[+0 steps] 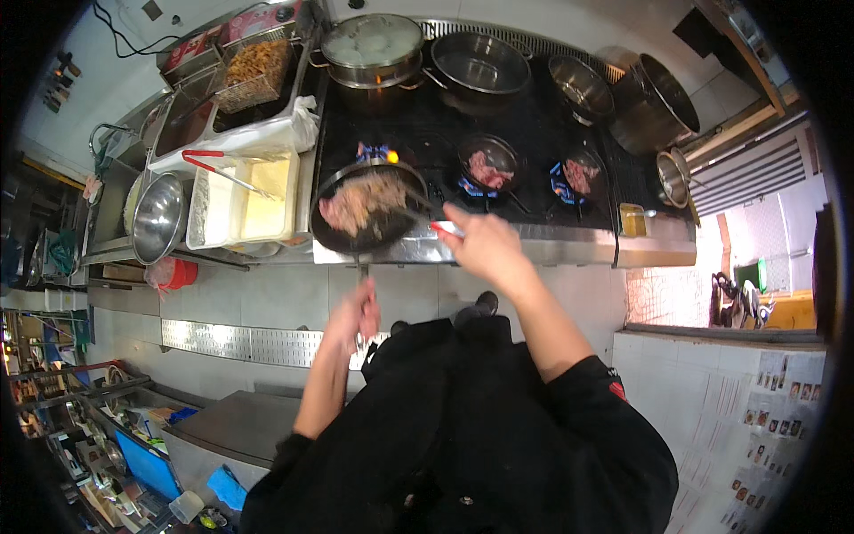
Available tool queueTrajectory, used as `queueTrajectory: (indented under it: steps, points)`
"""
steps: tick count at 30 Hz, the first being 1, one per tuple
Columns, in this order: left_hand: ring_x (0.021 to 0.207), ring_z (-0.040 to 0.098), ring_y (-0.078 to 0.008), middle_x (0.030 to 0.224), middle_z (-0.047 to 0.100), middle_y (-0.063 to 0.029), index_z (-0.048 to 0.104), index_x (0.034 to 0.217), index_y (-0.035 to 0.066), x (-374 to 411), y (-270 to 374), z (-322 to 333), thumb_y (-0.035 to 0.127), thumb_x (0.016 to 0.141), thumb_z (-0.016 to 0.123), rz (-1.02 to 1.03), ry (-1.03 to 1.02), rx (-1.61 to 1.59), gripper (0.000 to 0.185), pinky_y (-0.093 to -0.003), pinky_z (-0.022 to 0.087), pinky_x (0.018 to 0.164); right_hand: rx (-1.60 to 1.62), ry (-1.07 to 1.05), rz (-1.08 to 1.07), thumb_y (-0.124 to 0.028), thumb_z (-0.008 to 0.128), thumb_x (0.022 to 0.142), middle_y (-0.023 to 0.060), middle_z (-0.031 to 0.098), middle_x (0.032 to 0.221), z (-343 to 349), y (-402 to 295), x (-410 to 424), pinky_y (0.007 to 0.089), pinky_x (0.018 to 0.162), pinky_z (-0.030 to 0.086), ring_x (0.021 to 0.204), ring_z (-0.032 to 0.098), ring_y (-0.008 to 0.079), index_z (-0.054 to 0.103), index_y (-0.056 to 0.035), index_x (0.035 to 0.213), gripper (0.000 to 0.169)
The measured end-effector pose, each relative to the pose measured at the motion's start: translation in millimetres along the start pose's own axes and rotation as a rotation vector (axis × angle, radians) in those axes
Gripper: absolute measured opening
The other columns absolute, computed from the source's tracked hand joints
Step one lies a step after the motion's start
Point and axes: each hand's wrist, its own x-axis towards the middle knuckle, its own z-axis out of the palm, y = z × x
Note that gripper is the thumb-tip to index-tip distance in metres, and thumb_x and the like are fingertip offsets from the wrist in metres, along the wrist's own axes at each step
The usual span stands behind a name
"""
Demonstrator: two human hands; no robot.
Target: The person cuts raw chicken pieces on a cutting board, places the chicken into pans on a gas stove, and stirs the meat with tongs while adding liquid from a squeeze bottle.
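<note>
My left hand (357, 312) grips the metal handle of a dark frying pan (393, 239) at the stove's front left, tilted beside a lit burner. Meat mixed with yellowish bits (363, 202) fills the pan. My right hand (486, 241) holds red-handled metal tongs (420, 215), whose tips reach into that pan over the food. To the right, a smaller pan with pinkish meat (489, 171) sits over a blue flame. Another small pan of meat (580, 176) is over a further lit burner.
Behind stand a lidded steamer pot (371, 50), a wide empty pot (480, 63), a pan (582, 87) and a deep stockpot (657, 103). At left are a fryer basket of fried food (257, 70), white tubs (267, 200) with other tongs (227, 175) across them, and a steel bowl (159, 217).
</note>
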Motion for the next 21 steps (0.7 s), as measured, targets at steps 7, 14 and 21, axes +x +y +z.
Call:
queueTrajectory:
  steps: [7, 14, 21]
  points:
    - [0.041, 0.035, -0.0062, 0.057, 0.042, 0.0046, 0.050, 0.082, 0.014, -41, 10, 34, 0.033, 0.104, 0.055, 0.122, 0.088, 0.181, 0.030, -0.0230, 0.027, 0.037, 0.420, 0.391, -0.169, -0.044, 0.062, 0.096, 0.0225, 0.071, 0.107, -49, 56, -37, 0.0452, 0.088, 0.053, 0.103, 0.067, 0.0429, 0.063, -0.0112, 0.134, 0.051]
    - [0.040, 0.033, -0.0068, 0.055, 0.042, 0.0046, 0.048, 0.079, 0.014, -9, 43, 46, 0.028, 0.104, 0.053, 0.141, 0.103, 0.226, 0.029, -0.0254, 0.024, 0.035, 0.516, 0.212, -0.131, -0.039, 0.063, 0.097, 0.0240, 0.070, 0.109, -64, 49, -21, 0.0402, 0.087, 0.053, 0.103, 0.068, 0.0397, 0.061, -0.0091, 0.136, 0.049]
    - [0.041, 0.036, -0.0064, 0.056, 0.042, 0.0041, 0.048, 0.082, 0.013, 26, 28, 34, 0.033, 0.102, 0.057, 0.248, 0.077, 0.292, 0.029, -0.0253, 0.024, 0.034, 0.535, 0.067, -0.083, -0.043, 0.064, 0.095, 0.0171, 0.071, 0.117, -65, 77, -11, 0.0395, 0.094, 0.052, 0.110, 0.066, 0.0406, 0.064, -0.0122, 0.134, 0.050]
